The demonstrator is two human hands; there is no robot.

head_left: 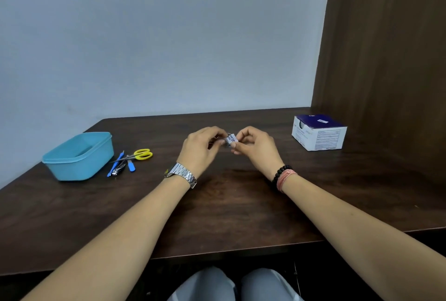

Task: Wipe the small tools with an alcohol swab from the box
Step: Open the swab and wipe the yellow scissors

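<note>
A small white swab packet with dark print is pinched between both hands above the middle of the table. My left hand grips its left edge and my right hand grips its right edge. The white and dark blue swab box stands at the back right. On the left lie the small tools: yellow-handled scissors, a nail clipper and two blue-handled tools, in a loose pile.
A light blue plastic tub sits at the left, touching nothing but close to the tools. The dark wooden table meets a pale wall behind and a brown wooden panel on the right. My knees show below the front edge.
</note>
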